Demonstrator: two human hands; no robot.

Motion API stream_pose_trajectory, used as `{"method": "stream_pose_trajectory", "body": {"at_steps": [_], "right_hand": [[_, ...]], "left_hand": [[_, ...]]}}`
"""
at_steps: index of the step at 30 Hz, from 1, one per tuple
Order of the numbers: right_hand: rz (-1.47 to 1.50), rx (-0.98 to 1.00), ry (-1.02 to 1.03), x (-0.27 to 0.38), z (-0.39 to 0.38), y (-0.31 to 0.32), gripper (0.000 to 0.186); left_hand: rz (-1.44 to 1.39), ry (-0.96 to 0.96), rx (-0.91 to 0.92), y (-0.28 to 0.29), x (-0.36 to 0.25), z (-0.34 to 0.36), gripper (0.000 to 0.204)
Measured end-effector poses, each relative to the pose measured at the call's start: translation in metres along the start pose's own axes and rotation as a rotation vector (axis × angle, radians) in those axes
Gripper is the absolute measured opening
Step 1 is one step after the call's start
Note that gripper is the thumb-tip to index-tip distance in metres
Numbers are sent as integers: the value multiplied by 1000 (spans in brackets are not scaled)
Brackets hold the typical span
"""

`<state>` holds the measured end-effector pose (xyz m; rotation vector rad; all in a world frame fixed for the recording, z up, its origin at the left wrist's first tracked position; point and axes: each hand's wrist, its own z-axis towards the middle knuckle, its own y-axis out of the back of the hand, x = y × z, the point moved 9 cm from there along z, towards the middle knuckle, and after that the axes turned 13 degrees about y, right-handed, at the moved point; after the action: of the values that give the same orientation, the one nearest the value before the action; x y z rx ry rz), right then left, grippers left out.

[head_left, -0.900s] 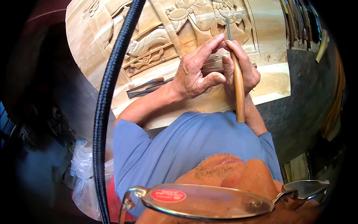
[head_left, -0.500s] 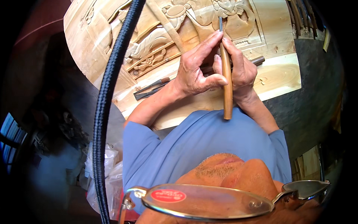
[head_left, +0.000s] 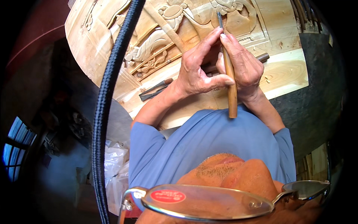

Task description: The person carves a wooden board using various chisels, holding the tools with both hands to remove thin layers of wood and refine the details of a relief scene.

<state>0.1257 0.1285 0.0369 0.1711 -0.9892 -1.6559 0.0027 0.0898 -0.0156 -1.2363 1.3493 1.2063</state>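
A slim carving chisel [head_left: 228,71], with a long round handle of warm brown wood and a thin dark steel shank, stands steeply over a pale carved wood panel [head_left: 283,71], its tip set into the relief near the panel's far edge. The right hand [head_left: 244,69] wraps the handle, its fingers closed on it from the right, while the left hand [head_left: 197,72] closes around it from the other side, thumb lying across the handle and forefinger stretched up along the shank toward the tip. To cut well here, the left forefinger should likely steady and steer the edge while the right hand supplies gentle, controlled pressure, taking shallow slivers along the grain so the raised figures do not chip. The panel is light, smooth timber with visible grain lines, deep curved mouldings and rounded ornamental forms. Two more dark tools [head_left: 154,89] lie on the wood left of the hands, and another handle [head_left: 262,57] peeks out just behind the right hand. A thick black braided cord [head_left: 108,97] hangs across the view.
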Motion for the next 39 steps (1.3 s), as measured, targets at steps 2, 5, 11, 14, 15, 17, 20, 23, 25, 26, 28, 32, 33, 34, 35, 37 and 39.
{"method": "stream_pose_trajectory", "body": {"at_steps": [2, 5, 11, 14, 15, 17, 20, 23, 25, 26, 28, 32, 33, 34, 35, 37, 39], "right_hand": [[1, -1, -2, -1, 0, 0, 47], [7, -5, -16, -2, 0, 1, 47], [45, -6, -48, -2, 0, 2, 45], [65, -5, -60, -3, 2, 3, 43], [71, -6, -54, -3, 4, 4, 43], [93, -3, -54, -4, 7, 5, 42], [114, 29, -62, -6, 12, 7, 44], [112, 67, -58, -7, 11, 5, 46], [115, 60, -49, -8, 10, 6, 47], [114, 66, -43, -8, 9, 5, 47], [113, 75, -29, -8, 9, 4, 46], [105, 75, -30, -8, 5, 2, 45], [107, 66, -32, -7, 6, 2, 44], [109, 57, -34, -7, 6, 1, 43], [95, 57, -28, -6, 5, 0, 42], [65, 59, -15, -4, 5, -2, 40], [57, 60, -13, -2, 5, -5, 39]], "left_hand": [[-26, 22, 8, -2, 1, 0, 122], [-12, 27, 23, -3, 2, -1, 122], [6, 31, 27, -3, 0, 0, 121], [55, 11, 25, -2, -2, 1, 122], [76, 3, 24, -2, -3, 1, 122], [51, 16, 5, 0, 2, 0, 123], [-8, 15, -66, 2, -3, 3, 123], [81, -50, -115, 6, -16, 7, 120], [216, -139, -140, 6, -24, 7, 117], [298, -197, -156, 6, -26, 8, 115], [405, -259, -185, 5, -31, 8, 112], [478, -235, -197, 5, -30, 8, 109], [491, -219, -190, 5, -29, 9, 108], [466, -190, -170, 6, -26, 10, 105], [442, -160, -149, 7, -25, 12, 102], [401, -145, -137, 8, -23, 13, 98], [374, -171, -153, 9, -22, 12, 94]]}}
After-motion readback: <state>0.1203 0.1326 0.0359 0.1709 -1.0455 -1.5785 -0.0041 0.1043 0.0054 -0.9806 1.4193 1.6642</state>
